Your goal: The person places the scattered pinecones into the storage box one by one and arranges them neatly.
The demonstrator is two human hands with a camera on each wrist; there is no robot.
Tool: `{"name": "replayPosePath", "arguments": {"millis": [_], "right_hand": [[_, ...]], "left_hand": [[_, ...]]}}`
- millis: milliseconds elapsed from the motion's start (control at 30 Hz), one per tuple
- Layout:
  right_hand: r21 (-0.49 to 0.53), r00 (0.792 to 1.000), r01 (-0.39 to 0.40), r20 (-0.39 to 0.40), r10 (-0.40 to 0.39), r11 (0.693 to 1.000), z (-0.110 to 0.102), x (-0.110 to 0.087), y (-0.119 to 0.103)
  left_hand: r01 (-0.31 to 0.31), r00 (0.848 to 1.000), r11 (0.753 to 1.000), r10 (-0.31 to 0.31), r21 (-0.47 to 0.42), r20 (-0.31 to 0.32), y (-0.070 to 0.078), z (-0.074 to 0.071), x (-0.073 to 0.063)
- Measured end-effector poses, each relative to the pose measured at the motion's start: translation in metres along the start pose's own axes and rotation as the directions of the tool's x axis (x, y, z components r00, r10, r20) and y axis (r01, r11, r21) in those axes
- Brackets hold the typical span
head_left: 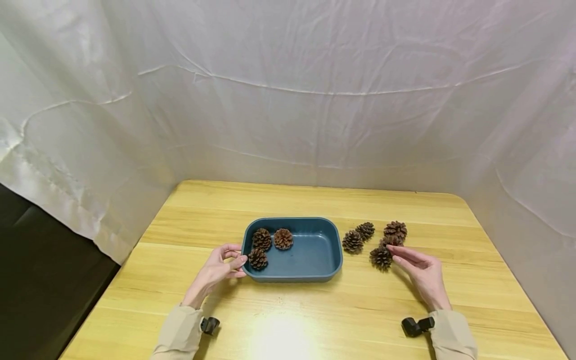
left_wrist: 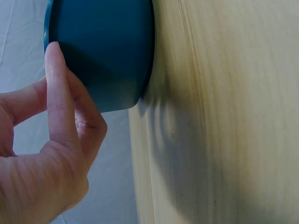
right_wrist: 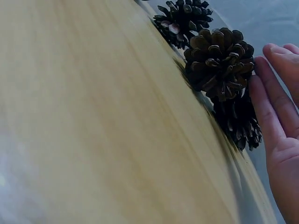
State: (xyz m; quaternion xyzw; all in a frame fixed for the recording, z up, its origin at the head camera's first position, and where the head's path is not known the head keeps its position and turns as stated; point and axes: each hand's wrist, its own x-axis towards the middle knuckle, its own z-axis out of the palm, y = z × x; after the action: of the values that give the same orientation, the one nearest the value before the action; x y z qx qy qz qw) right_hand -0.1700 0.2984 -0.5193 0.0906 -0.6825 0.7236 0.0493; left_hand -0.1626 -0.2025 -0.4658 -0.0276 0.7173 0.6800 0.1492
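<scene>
My left hand (head_left: 220, 267) grips the left end of a dark blue rectangular tray (head_left: 294, 276), thumb at its rim. Up close in the left wrist view, the thumb (left_wrist: 58, 93) lies against the tray wall (left_wrist: 112, 60), with other fingers behind. Three brown pine cones sit at the tray's left side, one of them a reddish-brown pine cone (head_left: 283, 239). My right hand (head_left: 423, 275) reaches to a cluster of pine cones right of the tray. Its nearly straight fingers are against or just beside a pine cone (right_wrist: 219, 63); a darker pine cone (right_wrist: 238, 123) lies close by.
Between tray and right hand lie two more pine cones, a nearer pine cone (head_left: 352, 242) and a farther pine cone (head_left: 365, 230). Another pine cone (head_left: 395, 229) is behind the right fingers. A pale curtain (head_left: 315, 125) surrounds the wooden table (head_left: 279, 300).
</scene>
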Motion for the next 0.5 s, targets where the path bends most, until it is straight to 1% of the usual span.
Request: {"name": "replayPosePath", "arguments": {"millis": [100, 233, 300, 367, 500], "right_hand": [[-0.025, 1.000, -0.006, 0.012, 0.006, 1.000, -0.0002, 0.0008, 0.0008], [-0.113, 0.999, -0.013, 0.035, 0.017, 0.994, 0.0004, 0.0014, 0.0013], [-0.140, 0.999, -0.019, 0.045, 0.025, 0.990, 0.0012, 0.0015, 0.0014], [-0.147, 0.997, -0.008, 0.071, 0.018, 0.989, 0.0011, 0.0016, 0.0015], [-0.120, 0.994, 0.008, 0.109, 0.006, 0.993, 0.0008, 0.0017, 0.0014]], "left_hand": [[-0.001, 1.000, 1.000, 0.001, -0.001, 0.002, 0.0005, 0.0002, -0.0005], [0.001, 1.000, 1.000, -0.001, 0.001, 0.001, 0.0006, 0.0005, -0.0008], [0.002, 1.000, 1.000, -0.002, 0.001, -0.001, 0.0006, 0.0006, -0.0008], [0.003, 1.000, 1.000, -0.003, 0.001, -0.002, 0.0006, 0.0007, -0.0008], [0.005, 1.000, 1.000, -0.005, -0.002, -0.004, 0.0011, 0.0010, -0.0011]]}}
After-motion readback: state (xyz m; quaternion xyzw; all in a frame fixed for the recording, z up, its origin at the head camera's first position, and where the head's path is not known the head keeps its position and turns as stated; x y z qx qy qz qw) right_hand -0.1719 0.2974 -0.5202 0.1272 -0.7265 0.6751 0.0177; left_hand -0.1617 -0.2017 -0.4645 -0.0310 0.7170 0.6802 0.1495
